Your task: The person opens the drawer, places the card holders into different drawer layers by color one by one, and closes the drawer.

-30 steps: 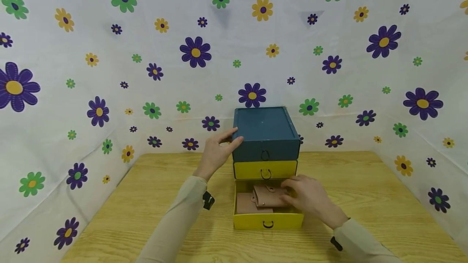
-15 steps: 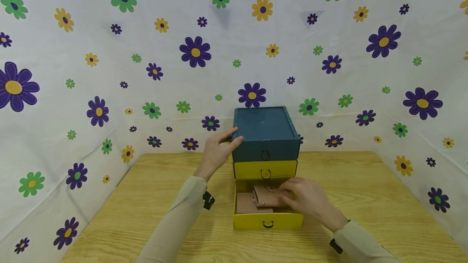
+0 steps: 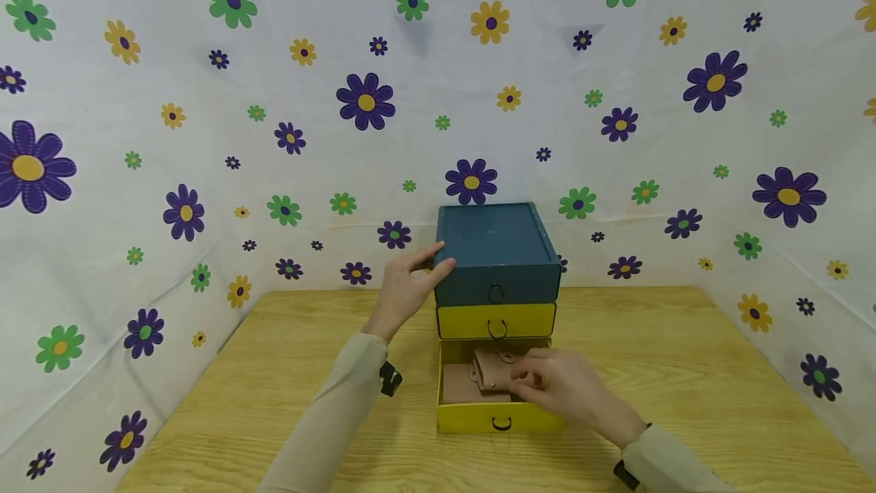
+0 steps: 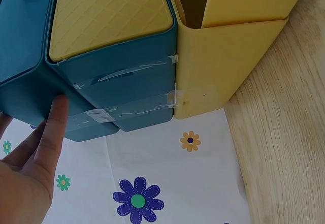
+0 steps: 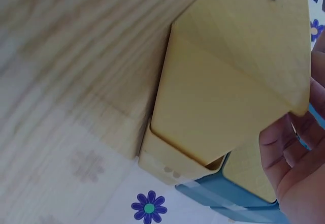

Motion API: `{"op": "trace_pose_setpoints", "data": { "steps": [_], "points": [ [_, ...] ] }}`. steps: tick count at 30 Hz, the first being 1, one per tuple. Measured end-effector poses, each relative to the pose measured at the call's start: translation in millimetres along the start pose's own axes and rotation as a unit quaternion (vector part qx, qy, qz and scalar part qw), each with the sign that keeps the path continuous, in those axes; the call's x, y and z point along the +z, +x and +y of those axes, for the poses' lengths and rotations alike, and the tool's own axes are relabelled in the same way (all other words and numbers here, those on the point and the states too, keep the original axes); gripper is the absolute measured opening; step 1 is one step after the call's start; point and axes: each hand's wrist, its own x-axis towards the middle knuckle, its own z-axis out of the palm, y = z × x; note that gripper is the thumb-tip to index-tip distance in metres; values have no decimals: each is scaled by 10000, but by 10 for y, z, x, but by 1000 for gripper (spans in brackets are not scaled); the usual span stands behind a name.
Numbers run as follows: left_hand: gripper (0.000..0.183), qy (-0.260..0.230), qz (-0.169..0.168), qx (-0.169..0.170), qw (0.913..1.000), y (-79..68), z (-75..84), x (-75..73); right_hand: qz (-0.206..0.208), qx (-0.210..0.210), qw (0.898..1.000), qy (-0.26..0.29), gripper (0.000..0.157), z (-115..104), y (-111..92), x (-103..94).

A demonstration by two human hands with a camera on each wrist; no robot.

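Note:
A pinkish-tan leather snap pouch (image 3: 493,371) lies at a tilt over a second flat tan leather piece (image 3: 458,384), both inside the pulled-out yellow bottom drawer (image 3: 472,418). My right hand (image 3: 564,386) reaches over the drawer's right wall, its thumb and forefinger pinching the upper pouch's right end, which they partly cover. In the right wrist view, the drawer wall hides the fingertips. My left hand (image 3: 404,287) rests with extended fingers against the left side of the blue top box (image 3: 496,234); one of its fingers (image 4: 53,127) touches that side in the left wrist view.
A yellow middle drawer (image 3: 465,320) with a black ring pull sits under the blue top. Clear tape (image 4: 127,71) joins the boxes at the side. The unit stands on a wood-grain table (image 3: 301,394), before a white flowered cloth (image 3: 438,59).
My right hand has moved left and slightly nearer, and its thumb and forefinger have closed at the pouch. The pouch and the drawer stay in place. My left hand has not moved.

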Motion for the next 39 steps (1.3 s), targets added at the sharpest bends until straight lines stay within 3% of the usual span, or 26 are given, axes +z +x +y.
{"op": "trace_pose_setpoints", "data": {
  "steps": [6,11,16,27,29,31,34,39],
  "points": [
    [56,12,-2,-26,10000,5,-1,4,-38,-91,9996,272,10,-89,-16,33],
    [56,-5,-53,-107,9999,-25,-1,0,-48,-456,9979,460,9,-179,-56,47],
    [58,9,-89,-85,9999,-39,-8,-12,-78,-698,9971,294,6,-248,-62,50],
    [62,294,-308,-182,9989,-34,31,-56,-849,-808,9931,22,6,-355,-76,96],
    [61,327,-320,-173,9988,-43,46,-60,-1096,-786,9909,-7,2,-380,-81,99],
    [58,337,-303,-117,9989,-51,61,-66,-1430,-671,9874,29,10,-403,-83,101],
    [53,240,-267,-66,9993,-63,81,-80,-1819,-437,9821,198,21,-427,-89,109],
    [48,-180,-356,-187,9990,-85,97,-98,-1892,-213,9814,247,20,-425,-112,140]
  ]
}}
